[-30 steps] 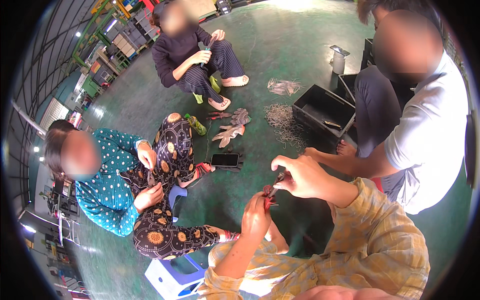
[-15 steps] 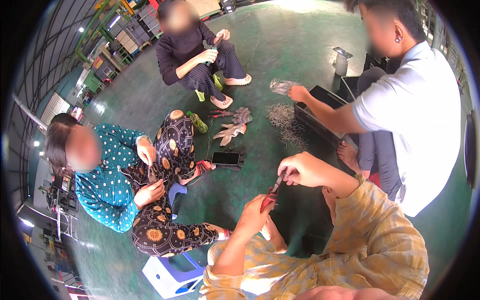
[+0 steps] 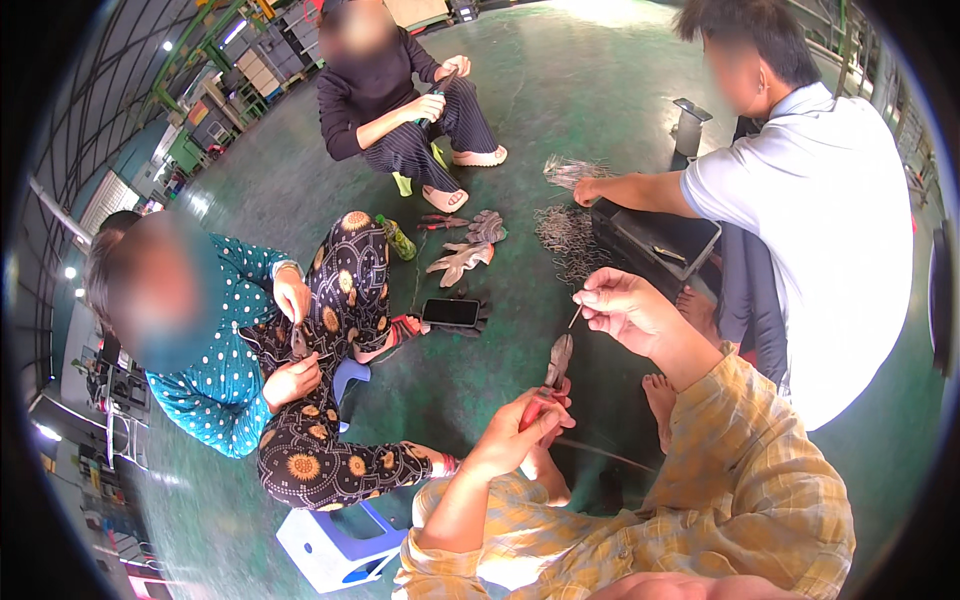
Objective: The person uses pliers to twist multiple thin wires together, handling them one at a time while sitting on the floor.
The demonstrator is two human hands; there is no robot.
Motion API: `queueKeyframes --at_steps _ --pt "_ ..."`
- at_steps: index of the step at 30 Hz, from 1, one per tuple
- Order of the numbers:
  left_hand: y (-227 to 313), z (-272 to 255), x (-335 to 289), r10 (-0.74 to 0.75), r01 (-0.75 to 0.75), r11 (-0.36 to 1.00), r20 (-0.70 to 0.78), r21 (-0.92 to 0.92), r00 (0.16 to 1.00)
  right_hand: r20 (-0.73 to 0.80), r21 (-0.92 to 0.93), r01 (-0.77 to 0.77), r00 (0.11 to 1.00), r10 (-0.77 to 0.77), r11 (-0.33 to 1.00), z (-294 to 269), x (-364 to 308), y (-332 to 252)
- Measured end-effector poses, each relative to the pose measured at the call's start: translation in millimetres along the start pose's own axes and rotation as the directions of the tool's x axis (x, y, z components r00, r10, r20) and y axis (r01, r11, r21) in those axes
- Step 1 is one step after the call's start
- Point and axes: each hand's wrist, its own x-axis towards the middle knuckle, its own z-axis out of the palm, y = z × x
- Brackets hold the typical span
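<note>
My left hand point(image 3: 512, 435) is closed around the red handles of a pair of pliers point(image 3: 559, 362), whose metal jaws point up and away from me. Ahead and to the right of the jaws, my right hand point(image 3: 628, 308) pinches a short thin piece of wire point(image 3: 574, 317) between thumb and fingertips. The wire hangs just apart from the pliers. A long thin line, perhaps another wire point(image 3: 608, 455), stretches to the right below the pliers; whether my left hand holds it I cannot tell.
Beyond my right hand lie a heap of bent wire pieces point(image 3: 572, 240), a bundle of straighter ones point(image 3: 575, 172) and a black bin point(image 3: 655, 235) beside a co-worker. Gloves point(image 3: 460, 262), a phone point(image 3: 451, 312) and a bottle point(image 3: 398, 240) lie mid-floor. Two other people sit left and ahead. A stool point(image 3: 335, 545) stands lower left.
My right hand has drawn away from the plier jaws, up and to the right, with the wire piece. The right co-worker's hand has lowered with the wire bundle to the floor.
</note>
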Motion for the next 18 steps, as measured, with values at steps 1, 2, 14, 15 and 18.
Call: queueKeyframes --at_steps 1,2,14,15,18 --pt "-1.0 -0.4 0.0 0.024 -0.022 0.999 0.038 -0.040 0.999 0.012 0.048 -0.008 1.000 0.008 0.999 -0.7 1.3 1.6" --pt "-3.1 -1.0 0.0 0.049 -0.043 0.996 0.076 -0.080 0.996 0.024 0.096 -0.017 1.000 0.014 0.995 -1.3 2.4 3.4" --pt "12.5 8.8 -1.2 0.198 -0.130 0.958 0.263 -0.255 0.944 0.269 0.258 -0.047 0.963 -0.025 0.965 9.0 0.4 13.7" --pt "12.5 9.1 -0.8 0.213 -0.143 0.957 0.276 -0.252 0.937 0.274 0.259 -0.052 0.961 -0.022 0.964 8.7 0.7 14.3" --pt "12.1 10.1 -2.6 0.216 -0.141 0.949 0.258 -0.282 0.942 0.292 0.253 -0.058 0.956 -0.019 0.966 11.0 1.5 16.5"
